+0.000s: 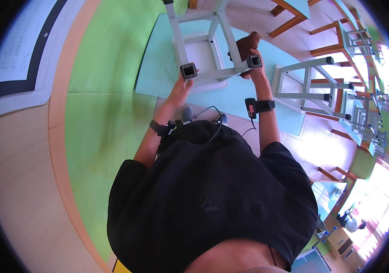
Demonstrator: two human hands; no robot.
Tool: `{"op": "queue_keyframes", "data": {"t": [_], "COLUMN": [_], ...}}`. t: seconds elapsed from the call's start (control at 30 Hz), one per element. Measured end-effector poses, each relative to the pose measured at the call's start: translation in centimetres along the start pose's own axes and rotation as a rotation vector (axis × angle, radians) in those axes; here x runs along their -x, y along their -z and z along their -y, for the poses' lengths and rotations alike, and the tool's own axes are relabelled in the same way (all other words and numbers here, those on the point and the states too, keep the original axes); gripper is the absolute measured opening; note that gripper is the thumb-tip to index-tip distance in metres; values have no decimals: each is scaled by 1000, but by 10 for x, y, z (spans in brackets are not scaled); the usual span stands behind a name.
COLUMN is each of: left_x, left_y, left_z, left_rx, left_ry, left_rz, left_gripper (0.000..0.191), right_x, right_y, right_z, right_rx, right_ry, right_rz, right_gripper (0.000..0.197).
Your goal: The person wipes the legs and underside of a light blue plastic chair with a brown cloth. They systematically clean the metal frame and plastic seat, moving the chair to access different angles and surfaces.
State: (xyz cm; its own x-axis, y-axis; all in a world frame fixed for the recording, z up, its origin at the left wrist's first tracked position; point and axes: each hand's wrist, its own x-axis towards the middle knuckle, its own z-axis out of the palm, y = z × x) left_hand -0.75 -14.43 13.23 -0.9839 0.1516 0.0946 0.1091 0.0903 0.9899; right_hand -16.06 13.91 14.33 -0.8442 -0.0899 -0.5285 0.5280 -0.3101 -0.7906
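An upturned grey stool (230, 37) is before me, its legs pointing up, over a light-blue tabletop (153, 68). My left hand (182, 89) grips it at the near left leg, fingers partly hidden behind that leg. At the near right leg is my right hand (256, 66), with a brown cloth (248, 46) bunched between the hand and the stool. The right fingers are mostly hidden by the leg and the cloth. Both wrists wear black straps, the right one bearing a small black device (250, 108) with a cable.
A second upturned stool (305, 85) lies on the tabletop's right part. A green wall (102, 136) runs close along the left. Wood-framed tables (339, 41) with more stools stand to the right. A person (350, 223) is far off at the lower right, near a window.
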Motion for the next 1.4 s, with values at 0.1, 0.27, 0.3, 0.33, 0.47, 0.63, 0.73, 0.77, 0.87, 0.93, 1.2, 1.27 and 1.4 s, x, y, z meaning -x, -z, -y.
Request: {"op": "queue_keyframes", "data": {"t": [0.1,0.27,0.3,0.33,0.47,0.63,0.73,0.77,0.87,0.93,1.2,1.27,1.4], "left_x": [5,5,3,-1,-34,-98,-112,-114,-112,-111,-117,-115,-106], "left_y": [-17,-2,10,19,25,14,11,14,18,19,8,8,25], "left_z": [-13,-32,-37,-41,-61,-42,-34,-32,-30,-29,-23,-25,-17], "left_rx": [10,-130,-165,-167,-630,-772,-724,-725,-834,-935,-854,-825,-870], "left_ry": [43,96,84,86,-77,-516,-383,-387,-423,-411,-490,-439,-385], "left_rz": [64,147,233,241,-183,-163,-73,-70,-43,-7,-103,-87,-113], "left_gripper": [62,57,54,54,36,24,24,24,32,32,42,42,40], "right_x": [29,98,112,126,140,100,97,99,106,104,81,84,111], "right_y": [31,56,50,41,-14,-79,-84,-84,-63,-48,-81,-75,-80], "right_z": [-6,-35,-35,-34,-43,-57,-64,-61,-54,-47,-65,-65,-34], "right_rx": [242,719,803,795,868,1094,1202,1206,1258,1299,1264,1249,1353], "right_ry": [404,527,547,550,805,1240,1208,1254,1262,1154,1100,1124,925], "right_rz": [-61,-452,-471,-408,-244,56,110,139,167,146,291,276,152], "right_gripper": [41,49,48,45,27,34,50,53,55,44,25,28,40]}}
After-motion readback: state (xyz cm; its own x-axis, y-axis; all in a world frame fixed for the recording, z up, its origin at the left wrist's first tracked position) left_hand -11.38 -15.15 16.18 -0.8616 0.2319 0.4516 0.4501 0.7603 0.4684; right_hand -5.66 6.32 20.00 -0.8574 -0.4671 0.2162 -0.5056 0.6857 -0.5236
